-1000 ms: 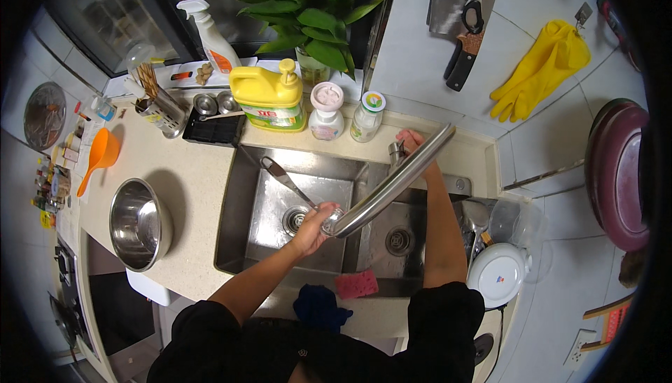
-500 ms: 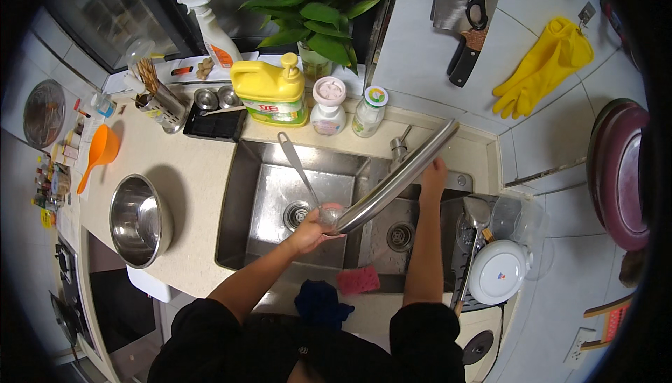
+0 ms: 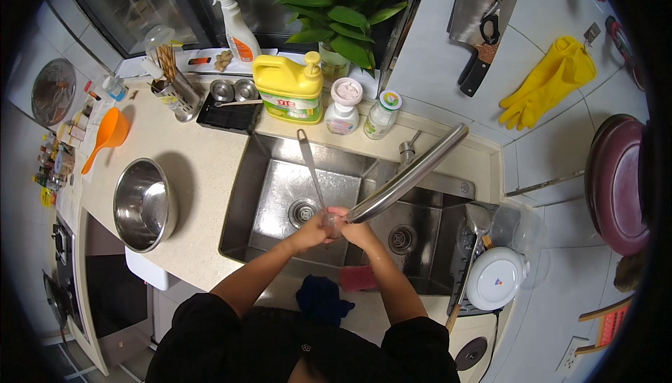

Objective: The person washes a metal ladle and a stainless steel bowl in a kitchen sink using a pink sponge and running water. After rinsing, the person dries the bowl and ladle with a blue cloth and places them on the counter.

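Note:
A long-handled metal utensil (image 3: 311, 167) slants over the left sink basin (image 3: 280, 187), its handle pointing toward the back. My left hand (image 3: 313, 232) is closed around its lower end. The rounded head is mostly covered by my fingers, so its exact kind does not show. My right hand (image 3: 360, 235) meets the left one at that head, just under the mouth of the thick steel faucet (image 3: 409, 176). The faucet and the other hand hide most of my right fingers. A pink sponge (image 3: 358, 278) lies on the front sink edge, behind my right forearm.
A steel bowl (image 3: 143, 204) and an orange ladle-shaped scoop (image 3: 108, 135) stand on the left counter. Along the back are a yellow detergent jug (image 3: 287, 89), a pump bottle (image 3: 343, 110) and a glass jar (image 3: 382, 116). At right, a dish rack holds a white bowl (image 3: 497, 278).
My right hand has come from beside the back of the faucet to join my left hand under the spout. The utensil stays in my left hand. The whole view has shifted slightly.

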A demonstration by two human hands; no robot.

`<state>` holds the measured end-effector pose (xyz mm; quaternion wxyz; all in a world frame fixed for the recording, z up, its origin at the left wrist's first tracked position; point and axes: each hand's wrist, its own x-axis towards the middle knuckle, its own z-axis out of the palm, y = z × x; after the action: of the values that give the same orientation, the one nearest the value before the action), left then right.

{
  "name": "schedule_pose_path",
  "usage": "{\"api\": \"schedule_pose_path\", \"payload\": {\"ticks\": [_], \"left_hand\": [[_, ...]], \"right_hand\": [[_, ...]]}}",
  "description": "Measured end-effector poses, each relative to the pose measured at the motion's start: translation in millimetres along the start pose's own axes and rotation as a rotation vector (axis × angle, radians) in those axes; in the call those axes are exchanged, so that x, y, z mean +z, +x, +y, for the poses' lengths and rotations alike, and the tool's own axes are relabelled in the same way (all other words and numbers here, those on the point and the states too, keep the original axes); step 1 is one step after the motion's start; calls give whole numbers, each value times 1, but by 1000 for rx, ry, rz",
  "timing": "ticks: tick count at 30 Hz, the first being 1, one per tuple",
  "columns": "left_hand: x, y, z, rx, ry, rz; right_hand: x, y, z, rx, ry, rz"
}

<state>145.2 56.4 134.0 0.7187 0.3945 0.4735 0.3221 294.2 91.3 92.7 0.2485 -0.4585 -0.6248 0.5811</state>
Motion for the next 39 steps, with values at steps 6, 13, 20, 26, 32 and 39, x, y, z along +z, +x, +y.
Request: {"api": "schedule_pose_path", "payload": {"ticks": [6, 13, 20, 26, 32, 39], "left_hand": [[-5, -4, 10, -115, -23, 19], [-10, 0, 3, -146, 158, -4], [-22, 6, -13, -159, 192, -153], [-19, -3, 11, -340, 26, -217], [1, -14, -3, -195, -438, -72], [7, -16, -10, -325, -161, -202]], "right_hand": [[-1, 5, 7, -42, -132, 41], [-7, -2, -19, 2, -248, 37], [-6, -1, -18, -66, -23, -61], [-5, 9, -21, 39, 334, -360], [0, 14, -28, 157, 137, -293], [4, 37, -44, 222, 637, 8]]}}
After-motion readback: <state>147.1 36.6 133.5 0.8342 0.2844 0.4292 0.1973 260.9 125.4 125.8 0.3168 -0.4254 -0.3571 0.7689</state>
